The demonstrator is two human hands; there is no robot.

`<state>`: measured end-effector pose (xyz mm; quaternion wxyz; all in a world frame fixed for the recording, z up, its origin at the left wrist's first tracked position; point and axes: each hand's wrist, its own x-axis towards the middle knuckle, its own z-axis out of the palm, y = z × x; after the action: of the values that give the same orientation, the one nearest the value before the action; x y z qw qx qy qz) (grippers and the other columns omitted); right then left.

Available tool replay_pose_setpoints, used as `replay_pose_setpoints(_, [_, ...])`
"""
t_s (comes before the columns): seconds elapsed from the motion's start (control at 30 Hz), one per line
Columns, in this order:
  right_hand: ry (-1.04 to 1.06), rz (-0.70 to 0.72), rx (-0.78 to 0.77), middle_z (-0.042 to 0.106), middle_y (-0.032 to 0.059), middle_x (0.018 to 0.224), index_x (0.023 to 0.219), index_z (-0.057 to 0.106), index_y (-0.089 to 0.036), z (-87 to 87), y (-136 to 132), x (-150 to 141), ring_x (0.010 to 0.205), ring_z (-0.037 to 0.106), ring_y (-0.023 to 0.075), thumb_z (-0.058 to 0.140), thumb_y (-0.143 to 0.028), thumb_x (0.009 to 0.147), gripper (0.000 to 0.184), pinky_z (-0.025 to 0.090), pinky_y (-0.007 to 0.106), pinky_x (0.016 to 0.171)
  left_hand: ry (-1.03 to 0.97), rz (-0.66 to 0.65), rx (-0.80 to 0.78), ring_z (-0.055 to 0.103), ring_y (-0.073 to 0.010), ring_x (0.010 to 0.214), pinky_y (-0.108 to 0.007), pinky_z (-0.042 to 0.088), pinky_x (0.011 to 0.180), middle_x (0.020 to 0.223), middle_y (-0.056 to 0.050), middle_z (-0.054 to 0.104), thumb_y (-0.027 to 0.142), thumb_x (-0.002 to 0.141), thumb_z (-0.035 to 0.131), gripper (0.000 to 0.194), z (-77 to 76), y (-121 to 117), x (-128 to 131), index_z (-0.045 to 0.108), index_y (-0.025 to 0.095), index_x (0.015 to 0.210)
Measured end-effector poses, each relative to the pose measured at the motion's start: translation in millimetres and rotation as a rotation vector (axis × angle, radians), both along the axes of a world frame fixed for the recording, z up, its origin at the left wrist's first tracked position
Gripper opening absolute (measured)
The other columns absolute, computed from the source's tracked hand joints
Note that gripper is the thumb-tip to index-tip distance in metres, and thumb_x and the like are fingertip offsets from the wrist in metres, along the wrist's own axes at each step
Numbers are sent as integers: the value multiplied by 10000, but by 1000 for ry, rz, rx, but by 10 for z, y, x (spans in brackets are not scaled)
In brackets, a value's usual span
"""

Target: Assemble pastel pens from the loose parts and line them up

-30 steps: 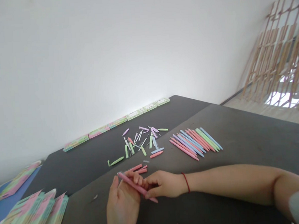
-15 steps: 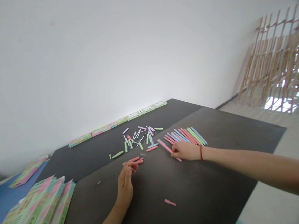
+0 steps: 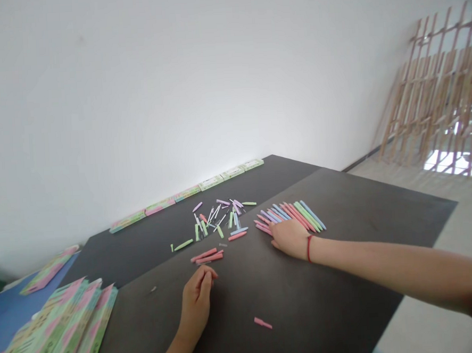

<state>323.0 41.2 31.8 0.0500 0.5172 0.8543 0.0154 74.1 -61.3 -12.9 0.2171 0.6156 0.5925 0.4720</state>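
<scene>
My right hand (image 3: 291, 239) lies at the left end of a row of pastel pens (image 3: 298, 215). Its fingers are closed over the lower end of a pink pen (image 3: 262, 228), and the fingertips are partly hidden. Closed in a loose curl, my left hand (image 3: 198, 293) rests over the dark table with nothing showing in it. Just beyond it lie several red pen parts (image 3: 207, 256). A small pink pen piece (image 3: 263, 323) sits alone between my forearms.
Farther back is a scatter of loose pen barrels, caps and white refills (image 3: 218, 215). Flat printed boxes (image 3: 160, 206) line the wall edge of the table (image 3: 330, 282). Printed packages (image 3: 61, 331) stack at the left front. A wooden rack (image 3: 442, 89) leans at the right.
My right hand has brought the pink pen rightward against the left end of the row. My left hand has drawn back from the red parts and its fingers have curled in.
</scene>
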Motion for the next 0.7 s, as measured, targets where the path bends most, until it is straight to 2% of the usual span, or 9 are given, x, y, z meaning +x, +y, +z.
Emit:
replay_pose_setpoints(0.13, [58, 177, -34, 681, 118, 795, 976, 593, -149, 49, -269, -160, 746, 663, 264, 493, -412, 851, 309, 439, 296, 576, 80, 29, 20, 450, -155, 557, -249, 343, 557, 570, 34, 458, 317, 840, 454, 257, 2, -16, -18, 521, 217, 613])
replay_pose_setpoints(0.17, [103, 275, -64, 678, 107, 766, 953, 593, -153, 42, -364, -195, 717, 663, 263, 483, -443, 848, 327, 432, 293, 555, 103, 38, 25, 467, -161, 580, -254, 355, 578, 591, 29, 477, 307, 836, 461, 237, 1, -3, -35, 526, 219, 625])
replay_pose_setpoints(0.2, [148, 349, -105, 678, 99, 759, 932, 592, -159, 23, -461, -228, 703, 663, 260, 489, -479, 834, 350, 427, 288, 543, 127, 49, 31, 484, -169, 609, -261, 366, 603, 623, 24, 501, 296, 829, 471, 206, -1, 17, -58, 537, 222, 648])
replay_pose_setpoints(0.3, [173, 434, -190, 681, 94, 751, 926, 583, -161, -87, -709, -329, 622, 653, 260, 551, -548, 755, 424, 404, 286, 482, 192, 100, 43, 512, -195, 688, -292, 385, 664, 762, -1, 570, 270, 800, 504, 84, -18, 98, -152, 575, 236, 772])
replay_pose_setpoints(0.37, [133, 444, -239, 681, 106, 759, 944, 587, -144, -170, -804, -403, 596, 652, 267, 590, -511, 729, 426, 380, 286, 437, 223, 135, 45, 514, -211, 715, -309, 386, 669, 825, -15, 582, 255, 777, 527, 88, -39, 154, -213, 580, 242, 847])
replay_pose_setpoints(0.47, [103, 455, -258, 680, 101, 754, 926, 605, -138, -241, -835, -511, 595, 660, 259, 600, -347, 744, 277, 338, 275, 396, 299, 136, 57, 531, -242, 805, -338, 398, 712, 882, -30, 586, 222, 753, 543, 150, -71, 224, -267, 572, 247, 898])
replay_pose_setpoints(0.6, [82, 475, -300, 685, 82, 760, 917, 610, -153, -218, -776, -578, 605, 663, 243, 578, -201, 753, 174, 333, 271, 396, 514, 70, 121, 535, -277, 921, -405, 396, 822, 944, -58, 594, 180, 746, 536, 209, -84, 314, -276, 547, 239, 946])
replay_pose_setpoints(0.7, [118, 488, -344, 686, 93, 840, 933, 604, -150, -168, -732, -512, 670, 663, 248, 592, -222, 763, 185, 378, 283, 446, 629, 22, 109, 532, -289, 938, -427, 386, 831, 956, -64, 609, 168, 738, 545, 218, -79, 372, -267, 551, 238, 945])
